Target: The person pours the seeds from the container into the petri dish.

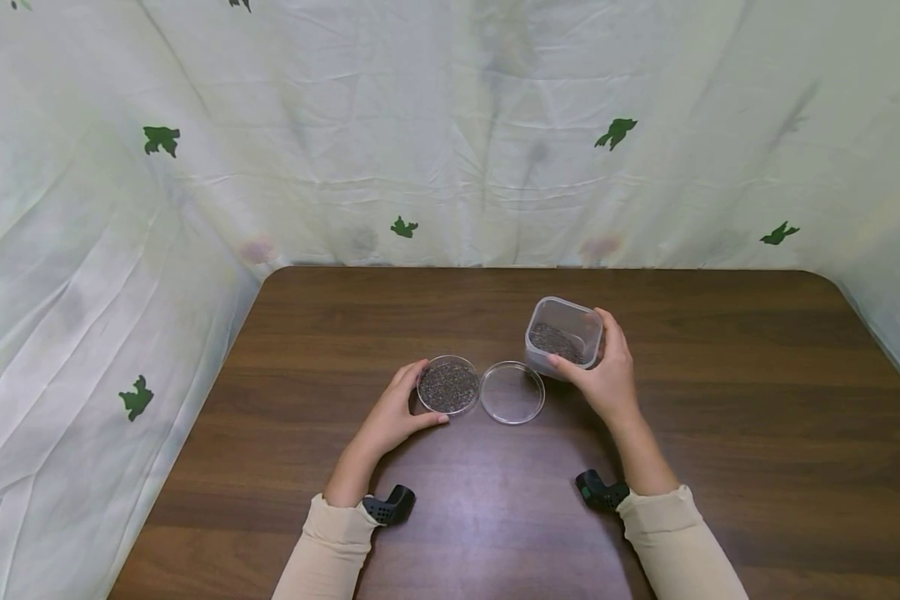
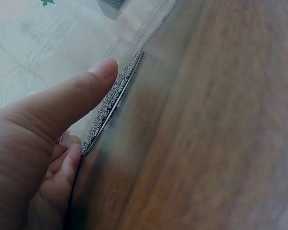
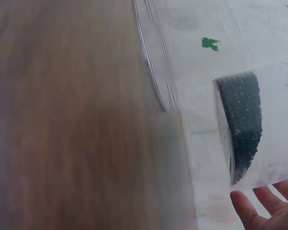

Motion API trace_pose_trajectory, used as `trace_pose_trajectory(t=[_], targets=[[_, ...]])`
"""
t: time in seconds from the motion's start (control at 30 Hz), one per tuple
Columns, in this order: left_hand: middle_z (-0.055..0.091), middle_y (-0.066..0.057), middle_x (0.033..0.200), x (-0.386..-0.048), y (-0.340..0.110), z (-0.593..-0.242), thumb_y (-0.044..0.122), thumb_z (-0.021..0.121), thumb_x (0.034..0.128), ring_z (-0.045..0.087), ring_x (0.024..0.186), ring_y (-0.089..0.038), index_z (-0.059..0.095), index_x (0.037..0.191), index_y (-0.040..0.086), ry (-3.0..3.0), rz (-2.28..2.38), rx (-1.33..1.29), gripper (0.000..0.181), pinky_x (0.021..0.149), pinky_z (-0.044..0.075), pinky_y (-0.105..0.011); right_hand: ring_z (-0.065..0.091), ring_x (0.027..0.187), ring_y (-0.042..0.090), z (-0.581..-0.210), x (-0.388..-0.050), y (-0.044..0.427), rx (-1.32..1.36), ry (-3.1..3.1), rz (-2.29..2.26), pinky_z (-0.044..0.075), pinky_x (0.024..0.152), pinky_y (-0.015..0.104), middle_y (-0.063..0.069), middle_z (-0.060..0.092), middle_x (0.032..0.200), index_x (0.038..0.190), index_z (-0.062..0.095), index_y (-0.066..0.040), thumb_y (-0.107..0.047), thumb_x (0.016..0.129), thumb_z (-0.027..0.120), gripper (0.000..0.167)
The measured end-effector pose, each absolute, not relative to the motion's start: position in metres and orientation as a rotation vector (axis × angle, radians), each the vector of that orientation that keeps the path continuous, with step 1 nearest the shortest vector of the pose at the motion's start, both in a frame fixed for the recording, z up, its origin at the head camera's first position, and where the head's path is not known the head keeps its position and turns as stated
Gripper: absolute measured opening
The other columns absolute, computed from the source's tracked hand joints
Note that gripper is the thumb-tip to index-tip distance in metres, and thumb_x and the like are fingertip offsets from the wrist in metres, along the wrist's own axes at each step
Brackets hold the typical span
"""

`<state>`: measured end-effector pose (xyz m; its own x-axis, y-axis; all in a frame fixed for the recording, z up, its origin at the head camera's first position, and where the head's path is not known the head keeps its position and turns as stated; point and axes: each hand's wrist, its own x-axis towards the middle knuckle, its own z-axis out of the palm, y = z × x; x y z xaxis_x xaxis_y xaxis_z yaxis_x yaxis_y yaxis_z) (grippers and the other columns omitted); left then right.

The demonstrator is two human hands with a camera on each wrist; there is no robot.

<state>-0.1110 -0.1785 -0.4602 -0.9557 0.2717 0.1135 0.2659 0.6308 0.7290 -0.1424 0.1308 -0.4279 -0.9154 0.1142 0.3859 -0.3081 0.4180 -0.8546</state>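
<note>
A round clear petri dish (image 1: pixel 477 385) full of dark grey grains (image 1: pixel 448 384) stands on the table. My left hand (image 1: pixel 392 421) holds it from the left, fingers at the far rim and thumb (image 2: pixel 104 69) along the near side. Just right of the dish lies a clear round lid (image 1: pixel 512 393), with nothing visible in it. My right hand (image 1: pixel 609 379) grips a translucent square plastic container (image 1: pixel 581 327) by its right side, thumb at the near edge. Raised and tilted to the left, the container has dark grains (image 3: pixel 242 122) gathered along its left side.
The brown wooden table (image 1: pixel 750 400) reaches back to a pale cloth curtain (image 1: pixel 457 125) with green leaf-shaped patches. Black wrist-worn devices (image 1: pixel 390 506) sit on both forearms, beside cream sleeves (image 1: pixel 330 542).
</note>
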Motion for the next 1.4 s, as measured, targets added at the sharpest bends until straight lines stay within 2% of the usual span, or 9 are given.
trace_pose_trajectory(t=[0.7,1.4], targets=[[0.037,-0.016,0.134,-0.112,-0.179,-0.461,0.031,0.08,0.0661,0.035,0.123,-0.025,0.034,0.136,0.001,2.834,1.261,0.467,0.089,0.1,0.028,-0.04,0.04,0.111,0.029,-0.444,-0.141,0.174,0.027,-2.359,1.436,0.042,0.079,0.047,0.019,0.039,0.129,0.134,0.033,-0.001,-0.019,0.062,0.083,0.089],[0.036,-0.016,0.134,-0.112,-0.179,-0.461,0.031,0.08,0.066,0.034,0.123,-0.025,0.033,0.136,0.001,2.834,1.247,0.456,0.09,0.1,0.028,-0.041,0.039,0.113,0.029,-0.45,-0.139,0.182,-0.062,-2.38,1.553,0.039,0.086,0.049,0.018,0.036,0.13,0.138,0.025,-0.001,-0.019,0.067,0.08,0.091]])
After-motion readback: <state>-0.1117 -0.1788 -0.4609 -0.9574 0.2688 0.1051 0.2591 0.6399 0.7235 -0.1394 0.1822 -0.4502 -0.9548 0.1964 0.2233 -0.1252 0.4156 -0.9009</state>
